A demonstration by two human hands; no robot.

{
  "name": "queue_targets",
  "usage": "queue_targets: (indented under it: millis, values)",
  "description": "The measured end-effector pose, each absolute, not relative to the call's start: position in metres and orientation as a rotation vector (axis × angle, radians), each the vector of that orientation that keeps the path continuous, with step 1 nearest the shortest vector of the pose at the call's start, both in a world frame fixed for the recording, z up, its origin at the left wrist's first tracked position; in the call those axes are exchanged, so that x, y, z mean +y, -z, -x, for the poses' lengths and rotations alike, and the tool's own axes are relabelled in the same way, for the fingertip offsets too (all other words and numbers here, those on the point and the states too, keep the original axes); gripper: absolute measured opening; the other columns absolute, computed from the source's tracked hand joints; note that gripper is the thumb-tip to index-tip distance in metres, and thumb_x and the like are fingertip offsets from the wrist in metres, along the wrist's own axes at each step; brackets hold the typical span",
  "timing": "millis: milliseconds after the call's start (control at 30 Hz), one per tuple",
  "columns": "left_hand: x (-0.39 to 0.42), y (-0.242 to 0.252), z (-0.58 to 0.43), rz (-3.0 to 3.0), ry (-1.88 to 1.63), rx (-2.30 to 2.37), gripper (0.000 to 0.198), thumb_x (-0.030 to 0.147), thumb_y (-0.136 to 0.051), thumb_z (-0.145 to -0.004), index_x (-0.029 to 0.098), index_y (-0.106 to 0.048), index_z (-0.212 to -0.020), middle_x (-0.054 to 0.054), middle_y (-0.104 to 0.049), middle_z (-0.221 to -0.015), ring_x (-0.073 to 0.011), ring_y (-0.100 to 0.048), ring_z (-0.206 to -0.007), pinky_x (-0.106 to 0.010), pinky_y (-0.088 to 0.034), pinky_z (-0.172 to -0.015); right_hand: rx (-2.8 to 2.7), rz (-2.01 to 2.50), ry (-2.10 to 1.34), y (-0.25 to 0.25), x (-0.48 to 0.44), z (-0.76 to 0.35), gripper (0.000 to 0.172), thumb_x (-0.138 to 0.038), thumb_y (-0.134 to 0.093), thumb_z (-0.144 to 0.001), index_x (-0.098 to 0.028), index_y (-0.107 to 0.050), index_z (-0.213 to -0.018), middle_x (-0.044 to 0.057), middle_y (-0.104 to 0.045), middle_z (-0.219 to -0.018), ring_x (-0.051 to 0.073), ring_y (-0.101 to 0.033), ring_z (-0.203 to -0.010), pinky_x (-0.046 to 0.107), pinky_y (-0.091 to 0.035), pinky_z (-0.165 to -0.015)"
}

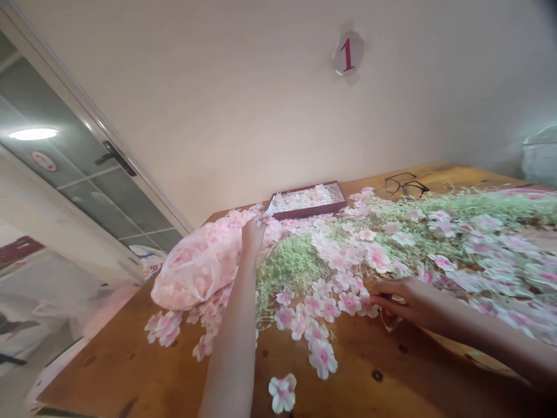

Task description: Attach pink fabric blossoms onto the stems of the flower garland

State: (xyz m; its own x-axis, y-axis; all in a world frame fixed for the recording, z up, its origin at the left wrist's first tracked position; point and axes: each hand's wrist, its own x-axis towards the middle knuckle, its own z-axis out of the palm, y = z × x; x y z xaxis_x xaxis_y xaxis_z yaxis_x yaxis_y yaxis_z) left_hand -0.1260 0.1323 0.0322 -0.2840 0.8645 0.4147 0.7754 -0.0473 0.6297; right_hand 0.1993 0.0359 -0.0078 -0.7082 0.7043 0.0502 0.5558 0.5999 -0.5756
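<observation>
A shallow rectangular tray with dark red sides [304, 211] stands on the brown wooden table [352, 377], near the pale wall [243, 104], with some pale pink blossoms [319, 193] inside it. The left hand [255, 229] is just beside the near left corner of this tray, among pale pink flowers; its fingers look bent, but I cannot tell whether they grip one. The right hand [394, 299] is in front of the tray and to its right, low above the table. Its fingers are curled and the tips meet the edge of a group of pink-and-white artificial flowers [322, 357]; whether one is gripped, I cannot tell. These flowers, with rounded petals and darker pink centres, lie scattered in front of the tray and also to its right. A heap of thin, curly, light green stems [291, 264] lies directly before the tray. To the left and front of the tray rests a translucent white plastic bag [195, 273], full of pale pink pieces. Black-framed eyeglasses [413, 190] lie to the right of the tray.
</observation>
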Motion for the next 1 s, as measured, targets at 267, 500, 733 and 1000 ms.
queue_targets:
  millis: [267,500,733,1000]
  values:
    - [0.115,-0.030,0.025,-1.865,-1.055,1.478,0.038,0.040,-0.042,-0.077,0.017,-0.048,-0.106,-0.008,-0.052,-0.113,-0.0181,-0.051,-0.099,-0.028,-0.040,-0.081,-2.570,1.037,-0.703,0.003,0.034,-0.199,0.029,-0.032,-0.032,-0.084,-0.019,-0.054,-0.072,0.003,-0.059,-0.064,0.014,-0.054,-0.059,0.024,-0.037,-0.056]
    - [0.106,-0.017,0.007,-1.915,-0.852,1.420,0.049,0.036,-0.043,-0.077,0.024,-0.031,-0.123,-0.005,-0.030,-0.133,-0.0221,-0.029,-0.119,-0.035,-0.023,-0.097,-2.508,1.053,-0.668,0.002,0.036,-0.204,0.031,-0.034,-0.032,-0.083,-0.019,-0.058,-0.075,0.003,-0.063,-0.067,0.013,-0.056,-0.061,0.023,-0.038,-0.057]
    - [0.109,-0.026,0.015,-1.841,-0.952,1.272,0.050,0.014,-0.039,-0.075,0.024,-0.031,-0.123,-0.005,-0.031,-0.131,-0.0184,-0.037,-0.114,-0.033,-0.030,-0.094,-2.415,1.176,-0.509,0.000,0.041,-0.209,0.029,-0.035,-0.036,-0.081,-0.021,-0.061,-0.077,0.004,-0.063,-0.069,0.015,-0.057,-0.062,0.023,-0.038,-0.054]
    - [0.096,-0.031,0.005,-1.352,-0.842,1.066,0.057,0.035,-0.049,-0.075,0.026,-0.023,-0.126,-0.011,-0.044,-0.120,-0.0196,-0.058,-0.088,-0.034,-0.044,-0.083,-2.423,1.208,-0.448,0.006,0.045,-0.211,0.028,-0.035,-0.037,-0.080,-0.023,-0.062,-0.079,0.004,-0.063,-0.069,0.014,-0.057,-0.061,0.022,-0.038,-0.054]
